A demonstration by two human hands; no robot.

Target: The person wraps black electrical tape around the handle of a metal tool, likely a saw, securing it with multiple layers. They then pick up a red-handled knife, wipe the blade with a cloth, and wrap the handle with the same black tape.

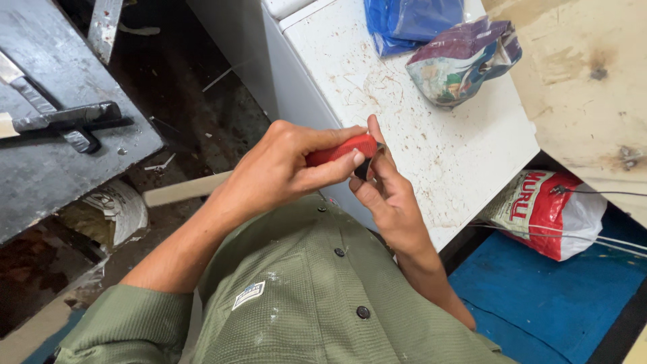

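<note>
The left hand (286,165) grips a red-handled tool (340,149) above the tabletop (431,141) edge, its dark tip pinched by the right hand (381,189); a slip could likely jab those fingers or drop the tool to the floor.

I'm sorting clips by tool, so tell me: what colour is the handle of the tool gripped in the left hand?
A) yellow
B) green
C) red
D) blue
C: the left hand wraps a tool handle that is plainly red, while the right hand touches its dark tip end.
</note>
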